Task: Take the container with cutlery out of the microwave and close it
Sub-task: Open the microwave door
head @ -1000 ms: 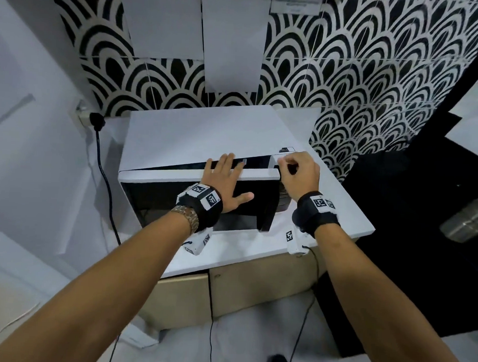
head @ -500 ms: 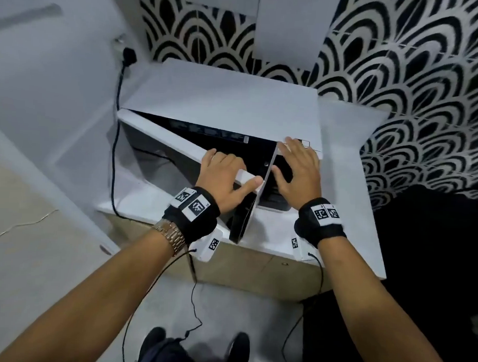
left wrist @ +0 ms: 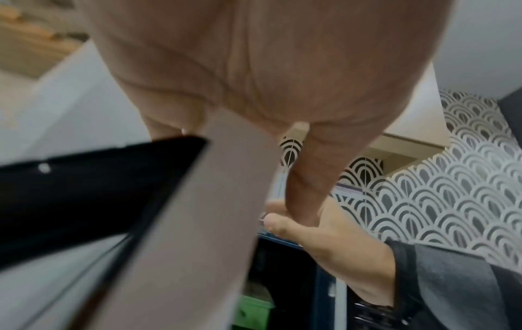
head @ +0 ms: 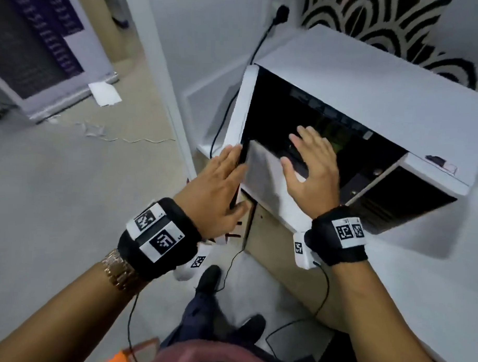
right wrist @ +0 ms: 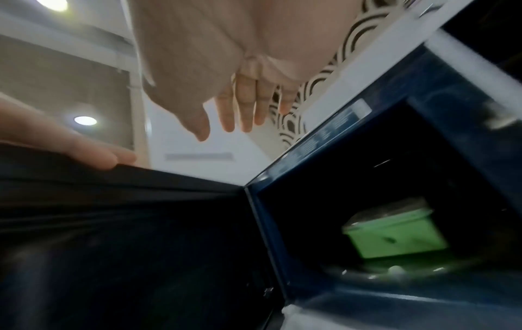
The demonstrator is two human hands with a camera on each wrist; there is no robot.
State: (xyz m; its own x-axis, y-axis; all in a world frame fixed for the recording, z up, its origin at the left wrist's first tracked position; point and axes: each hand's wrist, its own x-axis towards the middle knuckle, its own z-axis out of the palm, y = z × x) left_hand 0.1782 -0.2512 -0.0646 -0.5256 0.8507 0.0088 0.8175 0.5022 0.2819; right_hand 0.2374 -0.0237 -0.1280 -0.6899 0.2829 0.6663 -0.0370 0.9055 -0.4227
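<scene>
The white microwave [head: 371,85] stands on a counter with its door [head: 262,179] swung wide open to the left. My left hand [head: 227,175] lies with straight fingers against the door's free edge, its fingers [right wrist: 93,154] resting on the door's rim. My right hand [head: 306,161] hovers with spread fingers in front of the dark cavity and holds nothing. Inside on the turntable sits a green container [right wrist: 395,236] with a clear lid, also visible low in the left wrist view [left wrist: 254,310]. Its contents are not visible.
A black power cord [head: 229,112] runs down the wall from a plug [head: 281,11] left of the microwave. The white counter [head: 418,282] extends to the right, with a cabinet below. My shoes [head: 210,280] stand on the grey floor. A sheet of paper [head: 104,93] lies further left.
The door went from barely ajar to wide open, with my left hand following its edge leftward. My right hand left the control-panel side and now hovers before the cavity.
</scene>
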